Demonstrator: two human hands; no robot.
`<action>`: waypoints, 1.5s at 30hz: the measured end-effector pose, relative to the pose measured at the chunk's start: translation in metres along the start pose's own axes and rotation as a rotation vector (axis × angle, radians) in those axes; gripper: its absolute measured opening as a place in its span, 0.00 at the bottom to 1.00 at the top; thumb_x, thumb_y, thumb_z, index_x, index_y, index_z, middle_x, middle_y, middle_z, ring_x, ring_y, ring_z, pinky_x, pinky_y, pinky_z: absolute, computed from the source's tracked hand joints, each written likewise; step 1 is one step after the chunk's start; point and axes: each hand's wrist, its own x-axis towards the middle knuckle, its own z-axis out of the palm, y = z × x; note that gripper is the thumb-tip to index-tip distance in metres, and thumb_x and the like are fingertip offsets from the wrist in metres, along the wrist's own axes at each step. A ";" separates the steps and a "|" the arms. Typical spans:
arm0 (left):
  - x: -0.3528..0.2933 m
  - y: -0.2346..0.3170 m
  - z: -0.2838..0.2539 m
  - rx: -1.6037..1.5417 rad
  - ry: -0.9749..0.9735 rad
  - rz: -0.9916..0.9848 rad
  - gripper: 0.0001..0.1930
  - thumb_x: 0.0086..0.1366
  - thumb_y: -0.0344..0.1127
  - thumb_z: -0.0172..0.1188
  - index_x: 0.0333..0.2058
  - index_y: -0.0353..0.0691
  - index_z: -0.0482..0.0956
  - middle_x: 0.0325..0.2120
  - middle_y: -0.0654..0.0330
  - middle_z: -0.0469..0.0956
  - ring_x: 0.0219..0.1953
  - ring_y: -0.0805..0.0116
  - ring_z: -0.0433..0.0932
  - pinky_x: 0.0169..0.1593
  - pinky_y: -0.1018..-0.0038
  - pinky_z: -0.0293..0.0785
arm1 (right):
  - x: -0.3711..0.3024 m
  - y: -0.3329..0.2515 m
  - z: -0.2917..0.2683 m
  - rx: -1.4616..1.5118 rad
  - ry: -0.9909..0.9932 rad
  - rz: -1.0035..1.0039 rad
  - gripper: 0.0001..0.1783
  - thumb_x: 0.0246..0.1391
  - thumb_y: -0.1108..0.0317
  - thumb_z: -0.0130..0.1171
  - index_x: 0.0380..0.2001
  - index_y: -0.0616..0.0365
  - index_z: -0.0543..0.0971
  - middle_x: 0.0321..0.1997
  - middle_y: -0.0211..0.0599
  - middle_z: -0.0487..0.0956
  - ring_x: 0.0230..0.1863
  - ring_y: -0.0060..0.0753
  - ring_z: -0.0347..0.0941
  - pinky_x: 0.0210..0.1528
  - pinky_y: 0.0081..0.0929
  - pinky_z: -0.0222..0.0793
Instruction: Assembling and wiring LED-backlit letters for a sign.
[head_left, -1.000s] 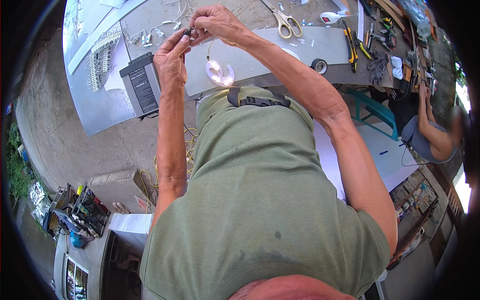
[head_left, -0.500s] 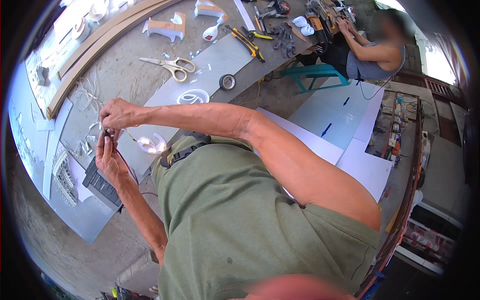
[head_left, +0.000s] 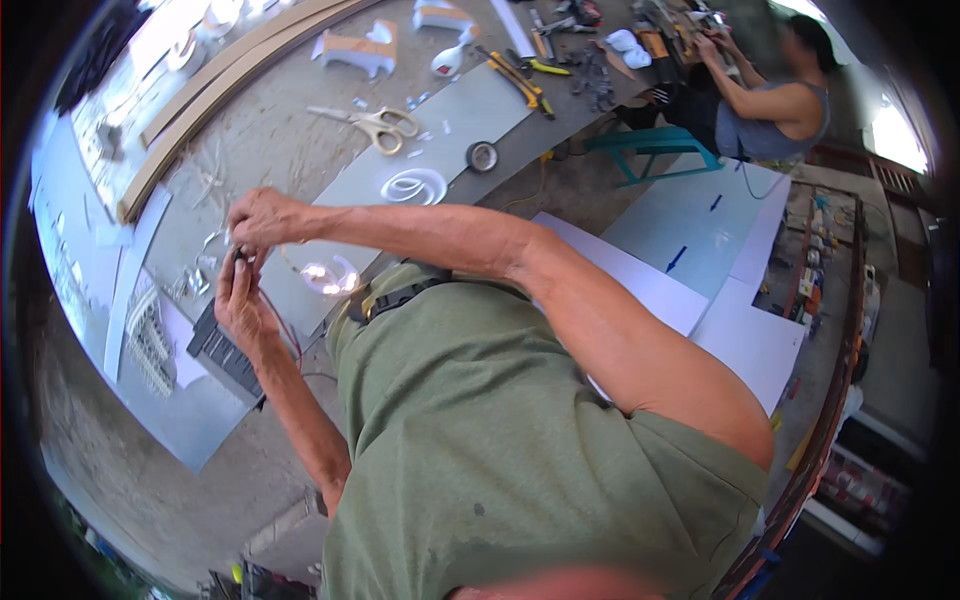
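At the left of the bench, my left hand (head_left: 242,305) pinches a small black piece (head_left: 240,256) between thumb and fingers, and a thin red wire (head_left: 280,322) trails down beside that wrist. My right hand (head_left: 266,217) reaches across and closes its fingers just above, against the same spot; whatever lies inside its grip is hidden. To the right of my hands sits a small curved clear-and-white piece (head_left: 330,278) with glowing lights. A black finned box (head_left: 225,350), like a power supply, lies below my left hand.
Several white light modules (head_left: 150,340) lie left of the box. Farther back are scissors (head_left: 380,128), a black tape roll (head_left: 482,156), a white looped shape (head_left: 415,186), a cutter knife (head_left: 520,82) and long brown strips (head_left: 215,115). A person (head_left: 765,110) works at the far right.
The whole view has shifted, so the bench and my hands appear farther right. My hands keep nearly the same hold, and the lights stay lit.
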 end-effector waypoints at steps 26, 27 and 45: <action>-0.023 -0.009 0.030 0.106 0.123 0.084 0.14 0.61 0.28 0.67 0.46 0.32 0.83 0.34 0.58 0.84 0.33 0.74 0.80 0.34 0.80 0.73 | -0.017 0.009 -0.029 0.083 -0.030 0.023 0.11 0.58 0.74 0.55 0.43 0.68 0.77 0.30 0.37 0.78 0.33 0.28 0.79 0.45 0.33 0.84; -0.023 -0.012 0.029 0.106 0.127 0.083 0.14 0.61 0.28 0.67 0.46 0.32 0.83 0.34 0.58 0.84 0.33 0.74 0.80 0.34 0.80 0.73 | -0.016 0.010 -0.032 0.083 -0.034 0.025 0.11 0.58 0.74 0.55 0.43 0.68 0.77 0.30 0.37 0.78 0.33 0.28 0.79 0.45 0.33 0.84; -0.043 -0.017 0.031 1.524 0.367 0.925 0.15 0.56 0.25 0.64 0.44 0.36 0.83 0.34 0.54 0.80 0.31 0.63 0.79 0.38 0.69 0.78 | -0.098 0.027 -0.074 -0.864 -0.095 -0.347 0.15 0.54 0.69 0.65 0.45 0.59 0.78 0.35 0.40 0.78 0.36 0.38 0.79 0.42 0.33 0.76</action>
